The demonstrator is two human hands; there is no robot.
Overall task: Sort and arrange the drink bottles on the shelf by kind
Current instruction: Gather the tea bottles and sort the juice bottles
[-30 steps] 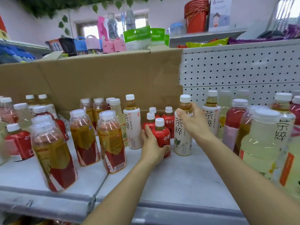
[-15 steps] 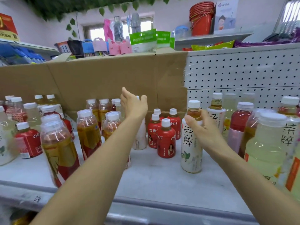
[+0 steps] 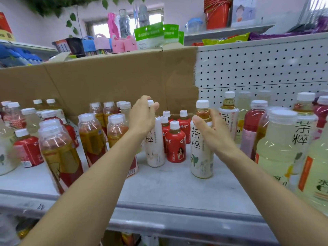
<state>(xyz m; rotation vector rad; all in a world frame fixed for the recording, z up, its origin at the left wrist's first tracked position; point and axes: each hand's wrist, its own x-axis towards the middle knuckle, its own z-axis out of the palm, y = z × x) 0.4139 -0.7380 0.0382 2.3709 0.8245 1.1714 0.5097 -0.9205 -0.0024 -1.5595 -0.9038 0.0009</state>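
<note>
Both hands on white-label tea bottles, mid-shelf

Bare shelf [image 3: 159, 189] lies open at lower centre. Right hand [image 3: 211, 132] wraps the nearer tea bottle [image 3: 201, 157]; left hand [image 3: 142, 116], fingers pinching the cap, hides the farther tea bottle [image 3: 155, 150] neck.

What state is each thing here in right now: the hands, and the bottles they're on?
Left hand: closed on the cap of a white tea bottle.
Left white bottle: upright, capped.
Right hand: wrapped round another white bottle's neck.
Right white bottle: upright on the shelf, capped.
Red bottles: upright, capped, grouped.
</note>
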